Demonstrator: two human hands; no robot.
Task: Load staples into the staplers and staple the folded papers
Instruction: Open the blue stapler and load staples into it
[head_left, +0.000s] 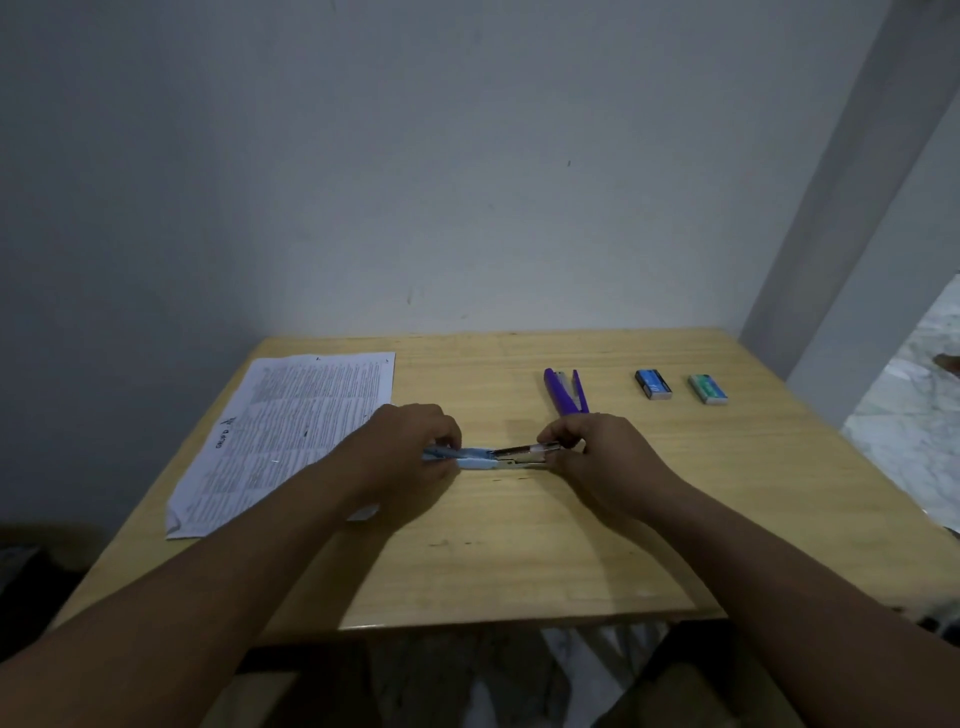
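Note:
A light blue stapler (480, 458) lies swung open flat on the wooden table (519, 561), its metal staple channel pointing right. My left hand (410, 447) grips the blue end. My right hand (597, 452) pinches the metal end of the channel. A purple stapler (565, 392) lies open in a V shape behind my right hand. Two staple boxes sit at the back right: a dark blue one (653, 384) and a green one (708, 388). Printed papers (275, 436) lie flat to the left, partly under my left forearm.
The table stands against a grey wall (415, 182). Its right edge borders a marble floor (914, 415). Bare tabletop stretches between the stapler and the table's front edge.

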